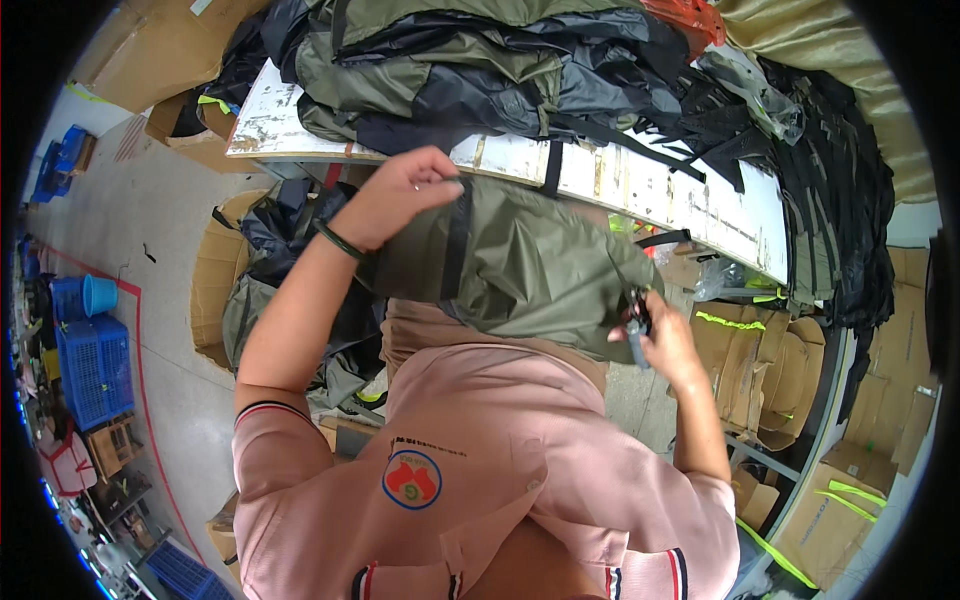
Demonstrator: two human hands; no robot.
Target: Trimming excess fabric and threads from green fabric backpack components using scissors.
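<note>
An olive-green fabric bag [540, 265] with a black strap band sewn across it hangs in front of my waist, below the table edge. My left hand [405, 195] is closed on the bag's upper left edge, fingers pinched near the black band. At the bag's right end, my right hand [662, 335] is wrapped round a small dark tool with a greyish handle, which looks like thread snips [637, 318]. Its tip is close to the fabric; whether it touches, I cannot tell. A loose black strap [662, 239] sticks out beside the bag's upper right.
Ahead stands a white worn table [700, 215], heaped with olive and black fabric pieces [480, 80]. More black straps and pieces [830, 190] hang at its right. A cardboard box of fabric [215, 285] is at my left; cardboard [770, 370] lies under the table.
</note>
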